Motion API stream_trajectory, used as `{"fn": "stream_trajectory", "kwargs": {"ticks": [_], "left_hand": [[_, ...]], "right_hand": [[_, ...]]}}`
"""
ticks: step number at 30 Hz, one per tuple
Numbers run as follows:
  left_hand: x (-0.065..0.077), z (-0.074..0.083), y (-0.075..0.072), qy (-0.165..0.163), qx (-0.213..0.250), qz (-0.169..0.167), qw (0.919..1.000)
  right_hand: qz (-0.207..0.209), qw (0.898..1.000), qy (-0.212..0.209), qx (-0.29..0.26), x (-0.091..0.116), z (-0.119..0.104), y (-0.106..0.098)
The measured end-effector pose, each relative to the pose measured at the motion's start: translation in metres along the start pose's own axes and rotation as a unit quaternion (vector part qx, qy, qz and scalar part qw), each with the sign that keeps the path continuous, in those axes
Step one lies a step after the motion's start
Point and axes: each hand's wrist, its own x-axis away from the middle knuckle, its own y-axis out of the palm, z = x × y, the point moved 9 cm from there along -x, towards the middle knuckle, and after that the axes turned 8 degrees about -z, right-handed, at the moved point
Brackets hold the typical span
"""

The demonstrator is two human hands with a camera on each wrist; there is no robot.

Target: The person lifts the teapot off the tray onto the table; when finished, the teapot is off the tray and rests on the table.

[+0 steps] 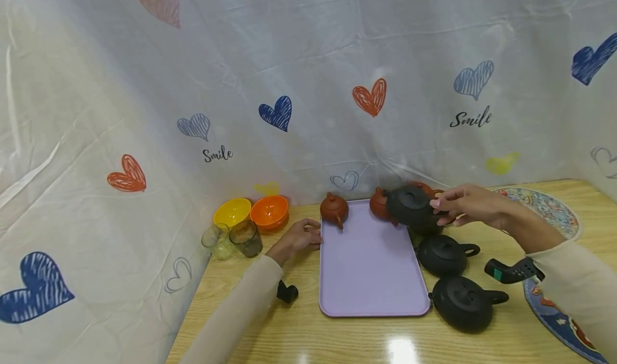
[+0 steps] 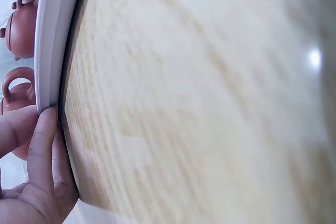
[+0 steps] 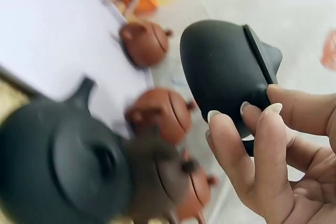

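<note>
My right hand [image 1: 477,204] holds a black teapot [image 1: 408,205] by its handle, raised over the far right corner of the lilac tray [image 1: 368,270]. In the right wrist view, thumb and fingers pinch that teapot [image 3: 223,64] near its handle. At the tray's left edge, my left hand [image 1: 297,239] pinches the rim [image 2: 50,56] between thumb and fingers. One reddish-brown teapot [image 1: 334,209] sits at the tray's far left corner; another [image 1: 378,204] sits at the far right, partly hidden by the held teapot.
Right of the tray stand black teapots [image 1: 444,255] [image 1: 464,303] and, farther back, another reddish-brown teapot [image 1: 421,188]. To the left are a yellow bowl [image 1: 232,212], an orange bowl [image 1: 269,212] and two glasses [image 1: 246,239] [image 1: 218,242]. A patterned mat [image 1: 554,209] lies at right; a curtain hangs behind.
</note>
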Motion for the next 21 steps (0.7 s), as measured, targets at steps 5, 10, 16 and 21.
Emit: {"fn": "stream_trajectory", "kwargs": {"ticks": [5, 10, 16, 21], "left_hand": [[-0.001, 0.000, 0.000, 0.001, 0.005, -0.001, 1.0000], [-0.001, -0.002, 0.000, -0.001, 0.011, 0.001, 0.9999], [-0.001, -0.002, 0.000, 0.001, 0.016, 0.002, 0.9999], [-0.002, -0.001, 0.000, 0.001, 0.016, 0.004, 0.9999]], "right_hand": [[0.013, 0.999, 0.010, 0.029, 0.011, 0.018, -0.030], [0.034, 0.998, 0.026, 0.046, 0.017, 0.041, -0.061], [0.048, 0.996, 0.046, 0.063, 0.021, 0.070, -0.092], [0.058, 0.996, 0.059, 0.045, 0.021, 0.088, -0.110]]}}
